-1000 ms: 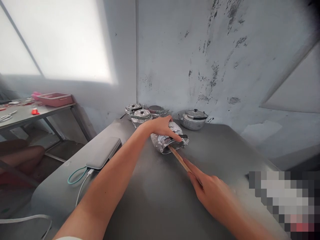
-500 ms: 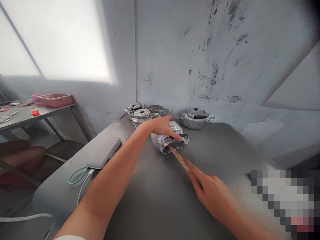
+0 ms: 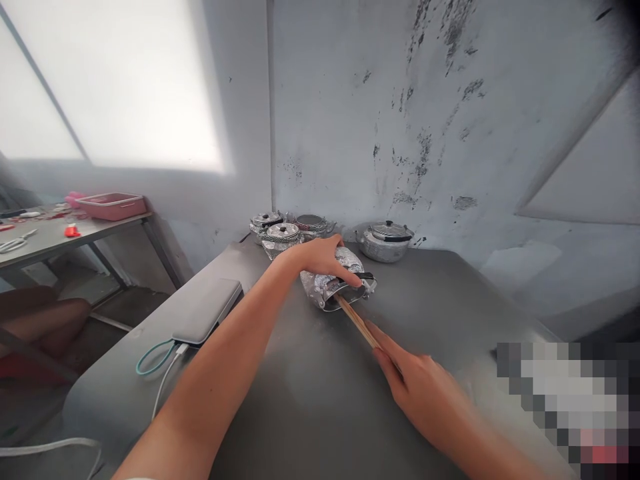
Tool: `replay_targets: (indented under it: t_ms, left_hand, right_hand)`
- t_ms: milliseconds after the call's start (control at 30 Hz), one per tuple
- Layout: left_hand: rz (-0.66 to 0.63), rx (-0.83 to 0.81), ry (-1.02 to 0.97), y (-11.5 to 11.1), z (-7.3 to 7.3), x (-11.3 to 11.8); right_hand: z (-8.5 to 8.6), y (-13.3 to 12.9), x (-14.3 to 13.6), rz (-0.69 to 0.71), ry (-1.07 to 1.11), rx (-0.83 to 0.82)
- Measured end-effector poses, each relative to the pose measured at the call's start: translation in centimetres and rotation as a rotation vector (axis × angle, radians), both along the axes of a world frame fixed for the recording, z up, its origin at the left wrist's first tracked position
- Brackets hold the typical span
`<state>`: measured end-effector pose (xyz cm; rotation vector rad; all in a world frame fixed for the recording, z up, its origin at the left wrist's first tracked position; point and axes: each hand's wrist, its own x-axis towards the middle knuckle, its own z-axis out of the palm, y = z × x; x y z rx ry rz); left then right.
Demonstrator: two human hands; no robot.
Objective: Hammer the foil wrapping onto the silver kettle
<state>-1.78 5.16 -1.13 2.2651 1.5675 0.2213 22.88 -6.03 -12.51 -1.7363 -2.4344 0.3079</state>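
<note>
A silver metal pot with a dented, foil-like surface lies tipped on its side on the grey table, its mouth facing me. My left hand is closed over its upper side, with the thumb near the black grip of its handle. In my right hand is a slim bundle of wooden sticks, like chopsticks. Their far end reaches into the pot's mouth, and the tips are hidden inside.
Several similar silver pots stand at the back, including a lidded pot by the wall. A grey power bank with cables lies left. On another table are a pink basket and scissors. A person's leg shows below it.
The whole view has shifted slightly. Both hands keep their grips, and the sticks remain inside the pot's mouth with hardly any visible movement.
</note>
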Motion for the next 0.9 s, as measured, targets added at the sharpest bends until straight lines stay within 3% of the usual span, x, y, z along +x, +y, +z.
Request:
replay_targets:
  t_ms: [433, 900]
  left_hand:
    - [0.021, -0.017, 0.003, -0.21, 0.16, 0.12]
    - [0.011, -0.001, -0.053, 0.21, -0.31, -0.07]
  right_hand:
    - [0.67, -0.17, -0.1, -0.007, 0.115, -0.091]
    - [0.42, -0.28, 0.27, 0.024, 0.231, -0.03]
